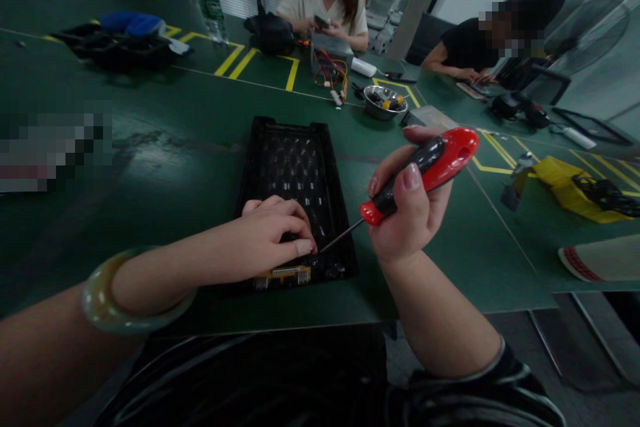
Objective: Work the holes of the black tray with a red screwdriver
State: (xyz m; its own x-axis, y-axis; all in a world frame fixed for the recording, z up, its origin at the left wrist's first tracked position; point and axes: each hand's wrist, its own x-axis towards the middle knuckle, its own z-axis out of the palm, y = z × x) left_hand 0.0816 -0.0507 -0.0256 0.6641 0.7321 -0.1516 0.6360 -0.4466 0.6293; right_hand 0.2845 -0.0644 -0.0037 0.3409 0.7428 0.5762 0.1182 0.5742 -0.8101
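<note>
My right hand is wrapped round the red and black handle of a screwdriver. Its thin shaft slants down to the left, with the tip close to my left fingertips. My left hand lies over the near part of a black plastic panel, a shallow tray-like case part with a raised rim and a patterned inner face. The left fingers are bent and close together at the tip of the screwdriver; what they pinch, if anything, is hidden. A small tan circuit board sits at the panel's near edge, below my left hand.
A metal bowl of small tools and a power supply with loose wires stand beyond the panel. To the left are a black tray and a bottle. A yellow bag lies right. Two people sit across the table.
</note>
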